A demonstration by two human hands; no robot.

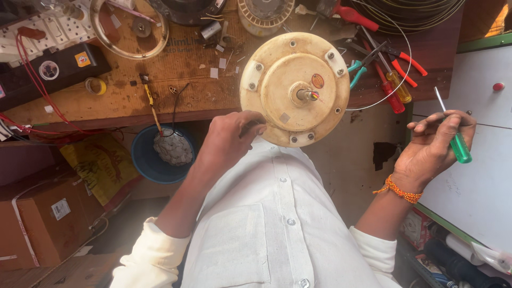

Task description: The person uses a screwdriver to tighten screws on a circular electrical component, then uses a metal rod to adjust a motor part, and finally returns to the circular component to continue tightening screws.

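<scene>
1. Cream fan motor housing [294, 88] sits at the workbench [176, 90] edge, against the person's shirt.
2. Left hand [228, 140] fingers curl on its lower-left rim.
3. Right hand [434, 146] off to the side, fingers pinching a green-handled screwdriver [453, 133].
4. Red-handled pliers [392, 66] just right of the housing.

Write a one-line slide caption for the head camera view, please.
Left hand grips round cream metal fan motor housing at wooden workbench edge; right hand holds green-handled screwdriver.

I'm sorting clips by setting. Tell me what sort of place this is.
Probably a small electrical repair workshop. A cream fan motor rests at the edge of a cluttered wooden bench, steadied by the left hand; the right hand holds a green screwdriver; pliers lie nearby.
</scene>
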